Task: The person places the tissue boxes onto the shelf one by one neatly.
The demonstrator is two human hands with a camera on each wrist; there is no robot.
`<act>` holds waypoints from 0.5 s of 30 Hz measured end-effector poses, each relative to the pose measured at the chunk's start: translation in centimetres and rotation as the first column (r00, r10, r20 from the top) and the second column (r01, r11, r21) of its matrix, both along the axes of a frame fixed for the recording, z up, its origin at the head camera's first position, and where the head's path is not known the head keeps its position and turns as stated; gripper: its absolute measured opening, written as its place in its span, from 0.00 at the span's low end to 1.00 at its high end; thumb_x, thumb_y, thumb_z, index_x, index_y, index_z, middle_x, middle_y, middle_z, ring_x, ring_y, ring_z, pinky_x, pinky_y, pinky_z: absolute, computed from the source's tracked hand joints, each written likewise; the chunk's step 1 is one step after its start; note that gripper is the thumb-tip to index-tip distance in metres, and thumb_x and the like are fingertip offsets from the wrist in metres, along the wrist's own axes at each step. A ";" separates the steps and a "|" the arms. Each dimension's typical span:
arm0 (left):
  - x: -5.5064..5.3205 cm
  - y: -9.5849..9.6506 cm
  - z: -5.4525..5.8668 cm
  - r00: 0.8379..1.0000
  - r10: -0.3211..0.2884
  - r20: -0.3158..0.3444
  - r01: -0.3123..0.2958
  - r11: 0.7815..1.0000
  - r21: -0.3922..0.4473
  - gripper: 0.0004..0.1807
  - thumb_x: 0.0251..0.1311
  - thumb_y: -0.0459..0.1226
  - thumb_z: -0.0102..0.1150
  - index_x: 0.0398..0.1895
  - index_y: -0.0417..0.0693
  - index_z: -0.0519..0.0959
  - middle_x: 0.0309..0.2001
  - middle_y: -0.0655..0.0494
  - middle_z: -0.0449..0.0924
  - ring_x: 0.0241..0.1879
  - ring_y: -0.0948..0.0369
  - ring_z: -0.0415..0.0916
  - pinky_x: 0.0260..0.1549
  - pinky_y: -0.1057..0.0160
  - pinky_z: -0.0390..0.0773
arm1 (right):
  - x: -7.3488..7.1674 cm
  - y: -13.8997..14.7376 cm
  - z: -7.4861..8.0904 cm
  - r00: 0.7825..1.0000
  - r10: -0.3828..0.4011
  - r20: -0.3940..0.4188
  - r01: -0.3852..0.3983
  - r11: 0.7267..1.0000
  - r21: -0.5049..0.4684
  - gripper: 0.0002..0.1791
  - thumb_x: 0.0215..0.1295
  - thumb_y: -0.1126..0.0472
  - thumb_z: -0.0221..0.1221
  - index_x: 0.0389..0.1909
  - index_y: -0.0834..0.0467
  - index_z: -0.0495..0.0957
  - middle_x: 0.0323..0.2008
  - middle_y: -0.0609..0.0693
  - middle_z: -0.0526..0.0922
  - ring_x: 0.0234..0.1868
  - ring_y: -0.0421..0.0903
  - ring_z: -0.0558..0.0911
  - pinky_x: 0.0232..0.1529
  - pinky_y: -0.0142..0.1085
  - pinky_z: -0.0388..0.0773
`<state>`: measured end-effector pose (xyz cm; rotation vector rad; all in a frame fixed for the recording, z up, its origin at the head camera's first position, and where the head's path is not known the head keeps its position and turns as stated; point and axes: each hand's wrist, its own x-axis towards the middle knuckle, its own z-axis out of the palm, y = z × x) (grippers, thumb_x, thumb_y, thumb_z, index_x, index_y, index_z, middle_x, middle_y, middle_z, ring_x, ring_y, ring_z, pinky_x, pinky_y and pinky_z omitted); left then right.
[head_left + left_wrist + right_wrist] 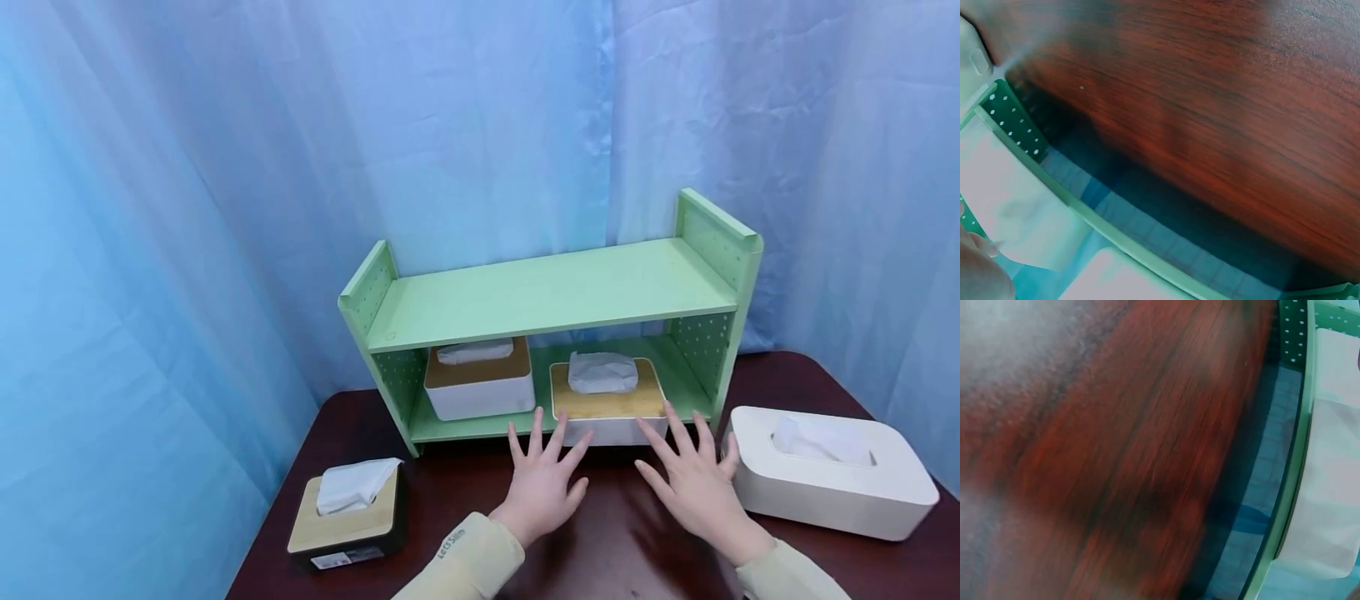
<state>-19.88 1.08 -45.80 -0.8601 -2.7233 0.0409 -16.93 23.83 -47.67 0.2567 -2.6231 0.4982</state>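
Note:
My left hand (pixel 542 487) is held over the table in front of a green two-tier shelf (pixel 555 292), palm down with its fingers spread. To its right, my right hand (pixel 697 492) is spread the same way and holds nothing. Both sets of fingertips point at a white tissue box with a light wooden lid (pixel 615 429) on the lower tier; whether they touch it I cannot tell. Left of that box, on the same tier, sits a white tissue box with a brown lid (pixel 480 396). Part of my left hand (pixel 982 269) shows in the left wrist view.
A black tissue box with a wooden lid (pixel 341 525) stands at the table's left. On the right, close to my right hand, lies a long white tissue box (pixel 832 479). Blue curtains (pixel 480 125) hang behind the dark wooden table (pixel 600 550).

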 end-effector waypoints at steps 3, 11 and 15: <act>0.0 0.2 -0.5 1.000 0.015 -0.014 -0.016 0.999 -0.031 0.32 0.66 0.57 0.45 0.73 0.71 0.53 0.75 0.54 0.46 0.74 0.44 0.38 0.61 0.31 0.50 | -0.3 -0.1 -0.1 1.000 0.003 0.010 -0.003 0.999 0.038 0.31 0.67 0.42 0.51 0.69 0.46 0.62 0.73 0.56 0.53 0.71 0.68 0.46 0.57 0.73 0.32; -0.4 0.5 -0.4 0.999 0.025 0.046 -0.026 0.999 0.024 0.33 0.66 0.58 0.44 0.73 0.70 0.52 0.76 0.54 0.46 0.74 0.43 0.37 0.60 0.29 0.47 | -1.0 0.1 0.1 1.000 -0.012 0.011 0.012 0.997 0.073 0.33 0.66 0.40 0.51 0.69 0.45 0.62 0.71 0.57 0.59 0.70 0.69 0.47 0.59 0.72 0.31; -0.8 0.6 -0.1 0.995 0.035 0.091 -0.040 0.998 0.052 0.34 0.66 0.58 0.44 0.74 0.69 0.51 0.76 0.56 0.45 0.74 0.42 0.37 0.61 0.29 0.46 | -1.5 0.3 0.4 0.999 -0.021 0.034 0.018 0.996 0.083 0.33 0.66 0.39 0.50 0.69 0.45 0.62 0.71 0.57 0.59 0.71 0.69 0.46 0.59 0.72 0.32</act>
